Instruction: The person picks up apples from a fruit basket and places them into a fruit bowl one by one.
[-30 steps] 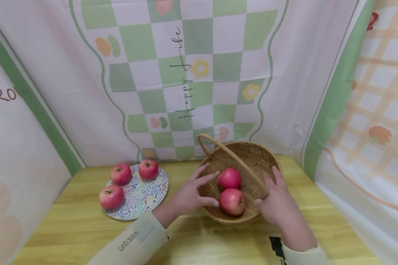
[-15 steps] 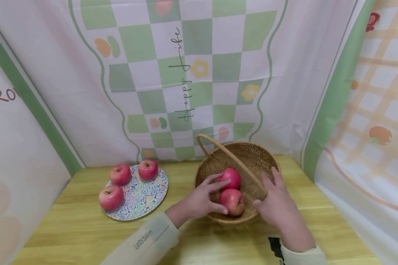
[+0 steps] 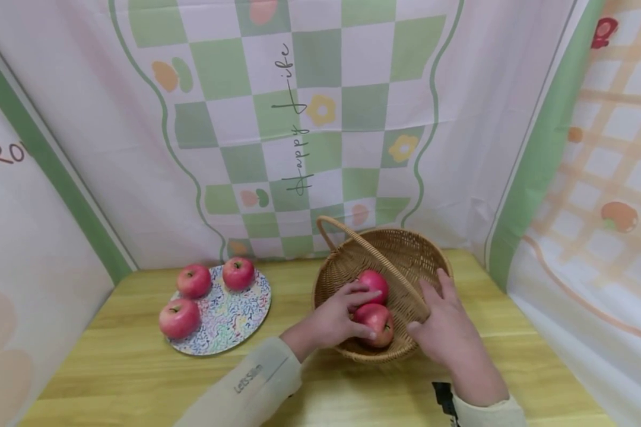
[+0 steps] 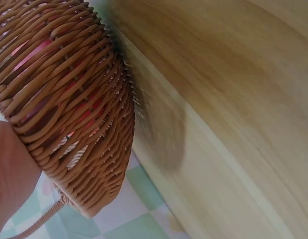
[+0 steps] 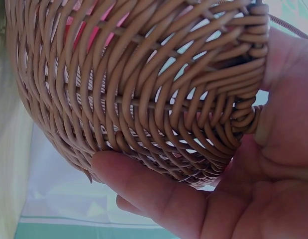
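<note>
A brown wicker basket [image 3: 416, 255] with a thin arched handle [image 3: 374, 252] stands right of the middle and holds two red apples. My left hand [image 3: 333, 317] reaches over its near left rim. Its fingers and thumb lie on either side of the nearer apple [image 3: 380, 323], touching it. The farther apple [image 3: 375, 286] is partly covered by those fingers. My right hand [image 3: 446, 326] grips the basket's right rim, fingers along the outside wall in the right wrist view. In the left wrist view, the woven wall [image 4: 69, 99] hides most of the apples.
On the left, a round speckled plate [image 3: 229, 317] carries three apples, among them a front apple [image 3: 180, 318]. Both stand on a wooden table [image 3: 112, 367]. A checked cloth [image 3: 320, 148] hangs close behind the basket.
My left hand has moved right and farther into the basket, its fingers coming around the nearer apple. My right hand has stayed at the rim. The plate and its apples have not moved.
</note>
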`<state>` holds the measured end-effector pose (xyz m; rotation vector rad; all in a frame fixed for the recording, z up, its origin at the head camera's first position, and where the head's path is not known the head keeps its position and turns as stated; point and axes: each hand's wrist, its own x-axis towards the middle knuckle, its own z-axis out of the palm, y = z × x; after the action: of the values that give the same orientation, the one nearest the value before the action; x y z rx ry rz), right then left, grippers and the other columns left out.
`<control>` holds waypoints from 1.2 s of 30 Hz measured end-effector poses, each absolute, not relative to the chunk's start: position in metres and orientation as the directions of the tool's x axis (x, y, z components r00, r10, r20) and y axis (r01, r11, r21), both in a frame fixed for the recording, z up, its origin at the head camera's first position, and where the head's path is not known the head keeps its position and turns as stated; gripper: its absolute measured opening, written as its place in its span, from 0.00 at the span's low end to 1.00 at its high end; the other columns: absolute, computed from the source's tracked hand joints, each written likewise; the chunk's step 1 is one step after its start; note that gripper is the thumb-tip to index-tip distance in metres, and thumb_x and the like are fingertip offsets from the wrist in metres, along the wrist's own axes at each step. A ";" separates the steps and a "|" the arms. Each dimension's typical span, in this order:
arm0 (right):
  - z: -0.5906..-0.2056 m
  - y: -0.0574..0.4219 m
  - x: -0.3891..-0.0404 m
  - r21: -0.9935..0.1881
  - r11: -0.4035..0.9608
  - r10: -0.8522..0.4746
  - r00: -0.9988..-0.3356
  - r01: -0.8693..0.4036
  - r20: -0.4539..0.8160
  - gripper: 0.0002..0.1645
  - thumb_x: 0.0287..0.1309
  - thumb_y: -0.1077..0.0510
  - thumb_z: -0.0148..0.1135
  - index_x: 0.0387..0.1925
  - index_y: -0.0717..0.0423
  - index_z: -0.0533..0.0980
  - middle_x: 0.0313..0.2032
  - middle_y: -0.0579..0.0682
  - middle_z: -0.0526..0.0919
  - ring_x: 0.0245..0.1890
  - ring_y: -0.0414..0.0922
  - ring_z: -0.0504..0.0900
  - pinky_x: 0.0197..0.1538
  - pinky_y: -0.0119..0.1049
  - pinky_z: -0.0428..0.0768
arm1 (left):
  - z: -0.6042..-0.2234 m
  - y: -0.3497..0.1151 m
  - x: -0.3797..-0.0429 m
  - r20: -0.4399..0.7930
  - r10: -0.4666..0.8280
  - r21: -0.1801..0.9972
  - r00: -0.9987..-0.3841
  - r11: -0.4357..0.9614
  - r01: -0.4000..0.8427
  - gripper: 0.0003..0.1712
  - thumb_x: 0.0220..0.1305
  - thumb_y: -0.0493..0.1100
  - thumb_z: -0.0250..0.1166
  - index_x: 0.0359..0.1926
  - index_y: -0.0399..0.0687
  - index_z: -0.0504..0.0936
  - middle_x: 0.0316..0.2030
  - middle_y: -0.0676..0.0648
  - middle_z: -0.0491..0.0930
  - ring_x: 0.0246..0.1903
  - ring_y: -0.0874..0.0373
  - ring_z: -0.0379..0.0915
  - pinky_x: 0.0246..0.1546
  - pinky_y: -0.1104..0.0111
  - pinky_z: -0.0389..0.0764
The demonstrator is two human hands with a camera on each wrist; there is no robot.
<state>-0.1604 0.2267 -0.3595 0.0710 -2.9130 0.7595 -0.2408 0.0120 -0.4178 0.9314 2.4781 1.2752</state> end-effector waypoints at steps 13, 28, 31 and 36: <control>-0.360 0.227 -0.161 -0.479 0.874 -0.018 -0.991 -0.081 0.134 0.54 0.48 0.59 0.69 0.74 0.69 0.54 0.75 0.68 0.33 0.65 0.77 0.55 0.60 0.70 0.64 | -0.420 0.027 -0.244 0.034 0.628 0.675 -0.778 0.559 0.481 0.40 0.56 0.55 0.75 0.70 0.70 0.71 0.71 0.58 0.59 0.66 0.55 0.60 0.61 0.62 0.70; -0.360 0.228 -0.162 -0.484 0.871 -0.024 -0.991 -0.087 0.134 0.53 0.49 0.60 0.68 0.74 0.67 0.55 0.75 0.68 0.34 0.65 0.77 0.54 0.60 0.71 0.63 | -0.426 0.039 -0.245 0.035 0.710 0.558 -0.703 0.570 0.603 0.36 0.62 0.52 0.71 0.71 0.64 0.71 0.70 0.52 0.62 0.64 0.54 0.64 0.64 0.64 0.67; -0.360 0.228 -0.162 -0.484 0.871 -0.026 -0.991 -0.087 0.131 0.54 0.49 0.60 0.69 0.74 0.66 0.54 0.75 0.68 0.33 0.65 0.78 0.53 0.59 0.72 0.63 | -0.425 0.040 -0.244 0.031 0.715 0.552 -0.699 0.571 0.608 0.35 0.63 0.51 0.71 0.70 0.63 0.72 0.70 0.51 0.62 0.64 0.54 0.64 0.64 0.65 0.66; -0.359 0.229 -0.162 -0.483 0.871 -0.025 -0.991 -0.087 0.133 0.53 0.50 0.59 0.69 0.74 0.67 0.55 0.75 0.68 0.33 0.65 0.78 0.55 0.58 0.71 0.65 | -0.424 0.040 -0.244 0.015 0.720 0.546 -0.694 0.575 0.609 0.33 0.64 0.51 0.70 0.70 0.64 0.73 0.71 0.52 0.61 0.65 0.54 0.64 0.64 0.65 0.66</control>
<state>-0.1620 0.2287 -0.3595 0.0875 -2.9194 0.7618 -0.2440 0.0396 -0.4235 1.1110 2.5977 0.7816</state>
